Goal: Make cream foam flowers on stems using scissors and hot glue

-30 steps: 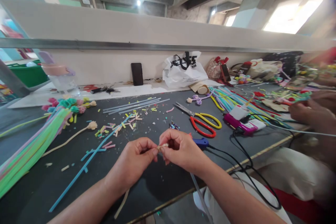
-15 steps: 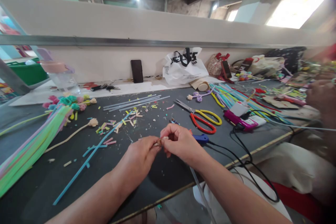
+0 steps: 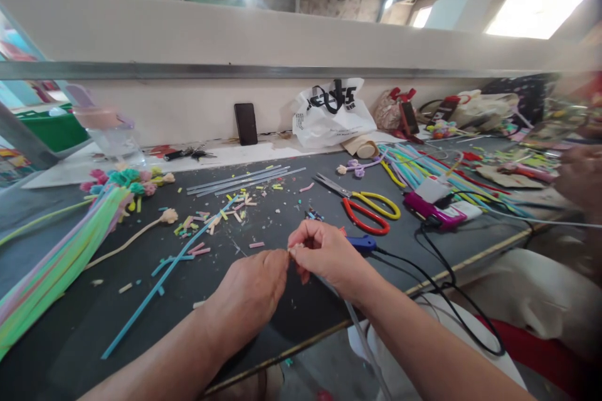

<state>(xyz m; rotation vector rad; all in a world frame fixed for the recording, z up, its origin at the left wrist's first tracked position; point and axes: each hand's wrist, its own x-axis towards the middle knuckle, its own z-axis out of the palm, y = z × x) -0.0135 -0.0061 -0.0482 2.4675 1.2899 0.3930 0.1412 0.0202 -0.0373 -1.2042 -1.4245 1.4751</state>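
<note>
My left hand [image 3: 256,282] and my right hand [image 3: 324,257] meet fingertip to fingertip above the dark table [image 3: 155,332]. Both are closed in a pinch round something small and pale, mostly hidden by the fingers. A clear rod [image 3: 362,338] slants down from beneath my right hand past the table edge. Just right of that hand lies a blue-handled tool [image 3: 361,243] with a black cord. Scissors [image 3: 360,207] with red and yellow handles lie open behind it. A long blue strip [image 3: 155,291] and short coloured pieces [image 3: 200,250] lie left of my hands.
Bundled coloured strips with flower heads [image 3: 75,250] lie at the left. A phone [image 3: 245,124] leans on the back wall beside a white bag [image 3: 329,116]. At the right are a purple power strip [image 3: 437,212], more strips [image 3: 414,169] and another person's hand [image 3: 580,175].
My left hand has turned slightly, its back now covering more of the small pale thing. The view has shifted a little. A pink piece now shows behind my left hand.
</note>
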